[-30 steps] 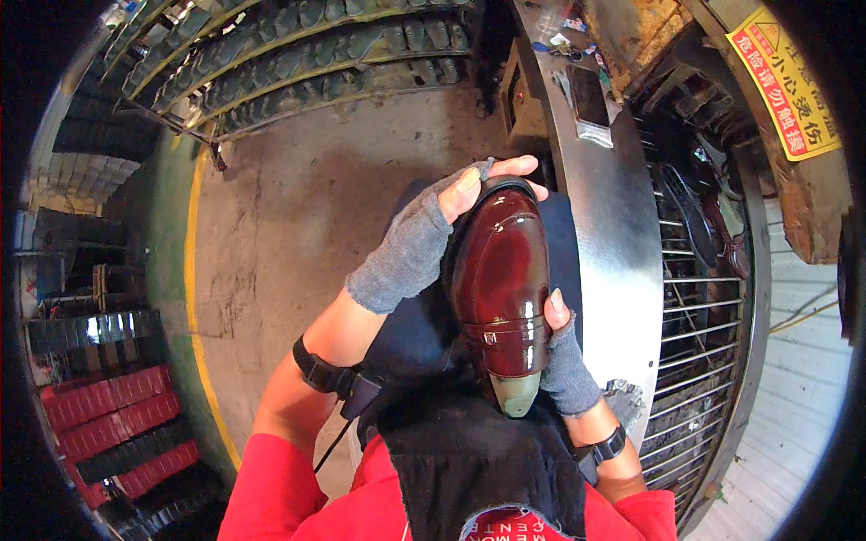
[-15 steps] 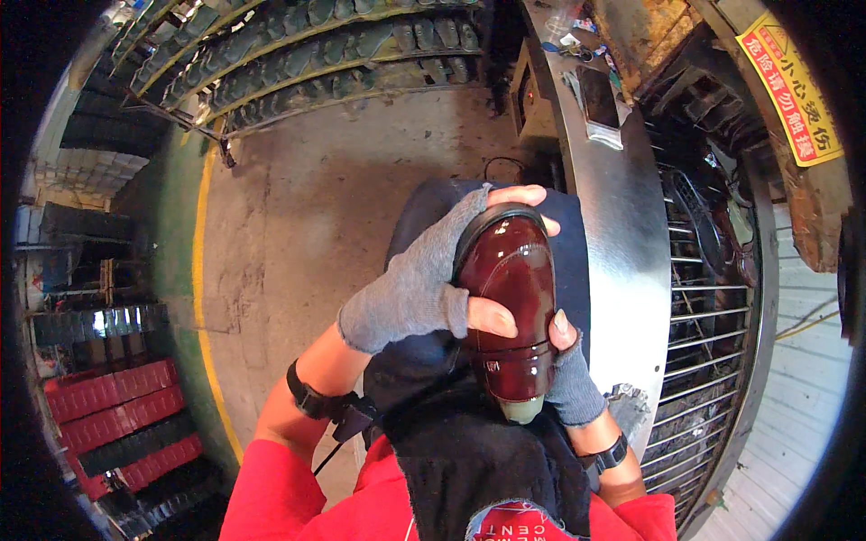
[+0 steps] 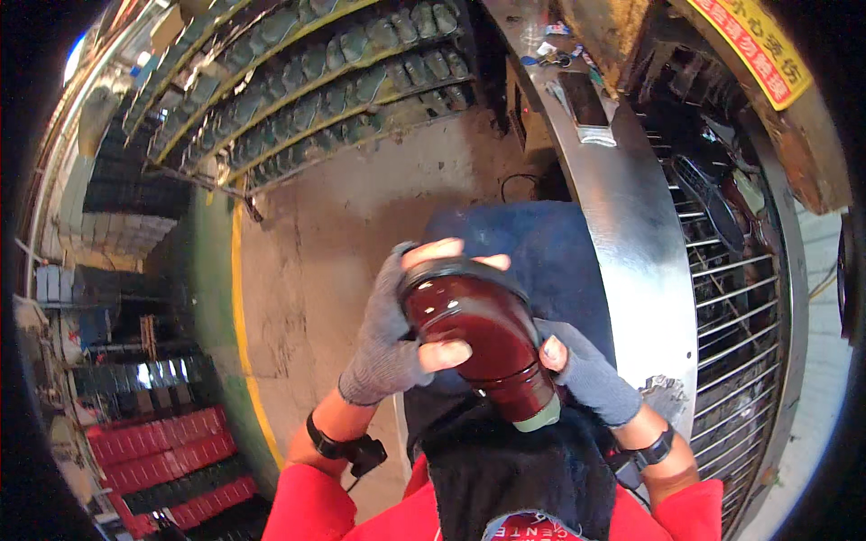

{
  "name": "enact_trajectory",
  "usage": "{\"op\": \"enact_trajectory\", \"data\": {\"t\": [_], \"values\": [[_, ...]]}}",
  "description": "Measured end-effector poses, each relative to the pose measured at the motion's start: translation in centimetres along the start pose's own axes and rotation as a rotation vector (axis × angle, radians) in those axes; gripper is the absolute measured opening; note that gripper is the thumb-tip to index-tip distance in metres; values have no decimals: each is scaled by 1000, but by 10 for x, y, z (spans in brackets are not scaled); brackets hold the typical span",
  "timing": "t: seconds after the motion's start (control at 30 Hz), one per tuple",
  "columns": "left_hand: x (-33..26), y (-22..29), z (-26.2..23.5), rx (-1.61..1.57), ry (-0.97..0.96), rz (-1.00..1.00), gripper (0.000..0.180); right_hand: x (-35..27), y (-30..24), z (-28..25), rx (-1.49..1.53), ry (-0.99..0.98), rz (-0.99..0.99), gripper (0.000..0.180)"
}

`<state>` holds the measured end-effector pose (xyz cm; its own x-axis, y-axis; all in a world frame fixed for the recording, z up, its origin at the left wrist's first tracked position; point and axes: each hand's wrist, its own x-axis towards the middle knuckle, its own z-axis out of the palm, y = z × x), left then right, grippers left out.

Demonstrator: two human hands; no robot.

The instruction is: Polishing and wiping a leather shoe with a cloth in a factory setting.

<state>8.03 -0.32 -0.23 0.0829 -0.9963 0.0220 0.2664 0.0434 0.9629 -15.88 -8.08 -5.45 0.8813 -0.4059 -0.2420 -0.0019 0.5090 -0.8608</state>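
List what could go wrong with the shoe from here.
Smudging: the left hand presses its bare thumb on the glossy dark red shoe and might mark its shine.
Slipping: the shoe looks slick, so a loosened grip could drop it.
Scuffing: the metal bench stands beside the right hand, so a wide swing might knock the shoe on its edge.

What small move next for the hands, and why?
Probably turn the dark red shoe slightly so its toe points straight ahead: it slants toe-left, with the left hand around the toe and the right hand at its side toward the heel.
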Motion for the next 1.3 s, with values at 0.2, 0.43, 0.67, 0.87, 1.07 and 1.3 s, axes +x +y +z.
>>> {"op": "enact_trajectory", "data": {"t": [0.2,0.43,0.67,0.87,1.07,1.3], "values": [[-7,-15,-4,-74,191,188,116,-60,34,-27,387,113,260,88],[5,-42,-10,-290,-408,-19,119,-67,-48,-68,-166,616,-66,73],[55,-94,49,-49,-145,-61,106,-23,-73,-78,-600,205,-71,84],[53,-107,57,72,16,150,53,-9,-68,-71,-884,242,-69,89],[43,-101,53,220,89,165,54,1,-65,-51,-1060,285,-220,82],[24,-94,54,292,112,177,74,-5,-76,-16,-1127,295,-256,73]]}}
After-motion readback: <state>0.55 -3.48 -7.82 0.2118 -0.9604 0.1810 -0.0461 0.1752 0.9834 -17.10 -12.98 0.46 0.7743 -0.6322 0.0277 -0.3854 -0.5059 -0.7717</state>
